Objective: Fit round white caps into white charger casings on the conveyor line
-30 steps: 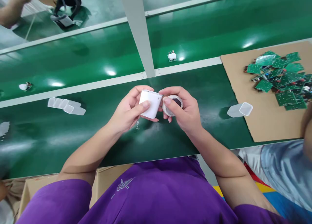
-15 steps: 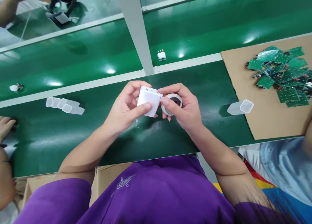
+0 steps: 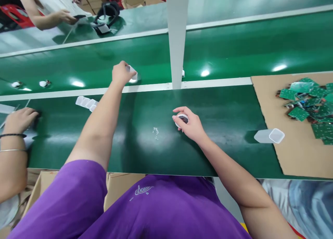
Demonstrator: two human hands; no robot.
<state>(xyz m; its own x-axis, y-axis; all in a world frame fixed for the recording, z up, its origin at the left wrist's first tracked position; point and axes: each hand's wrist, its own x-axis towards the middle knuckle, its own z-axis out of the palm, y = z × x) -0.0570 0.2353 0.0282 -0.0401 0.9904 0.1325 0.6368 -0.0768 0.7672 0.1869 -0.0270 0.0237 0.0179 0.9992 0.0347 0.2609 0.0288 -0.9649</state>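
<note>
At far left, a co-worker's hand rests at the bench. Next come the sleeves, lined up near the rail, their right end partly behind the left forearm. The left hand reaches past the rail over the belt, fingers closed on the white case; whether the case touches the belt, I cannot tell. The post stands to its right, with belt surface between. White crumbs lie mid-bench, well back from the front edge. The right hand curls, fingers partly closed, around the roll. Bench surface stretches rightward to a lone sleeve, overlapping the cardboard's left edge. Circuit boards pile farther right.
</note>
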